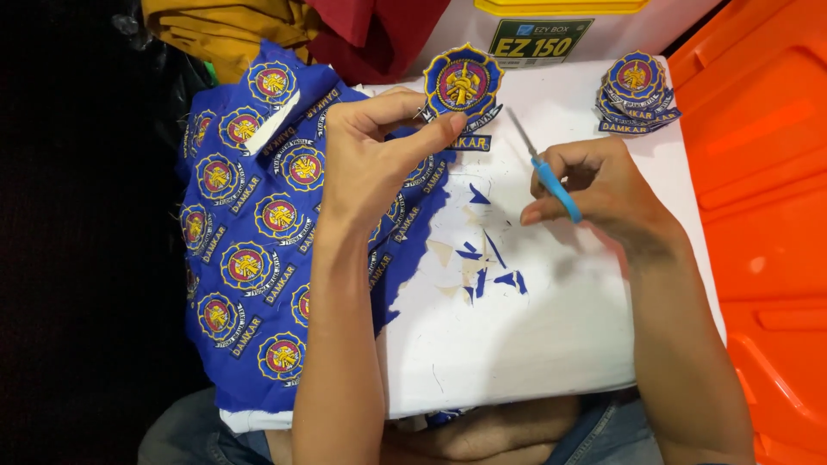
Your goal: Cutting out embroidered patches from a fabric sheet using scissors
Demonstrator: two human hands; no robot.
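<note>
Head view: left hand (370,159) pinches one cut-out badge (463,83) above the white worktop (534,344); right hand (594,185) grips blue scissors (551,185). A small stack (637,93) is done; many badges on the blue sheet (250,250) remain uncut.

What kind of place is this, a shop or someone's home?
Probably a small, makeshift sewing or badge-making spot: a blue cloth sheet of embroidered badges, a stack of cut-out badges, and a white board used as a lap table beside plastic crates.

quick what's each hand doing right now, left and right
Left hand: closed, fingers pinching a cut-out embroidered patch.
Right hand: closed on blue-handled scissors.
</note>
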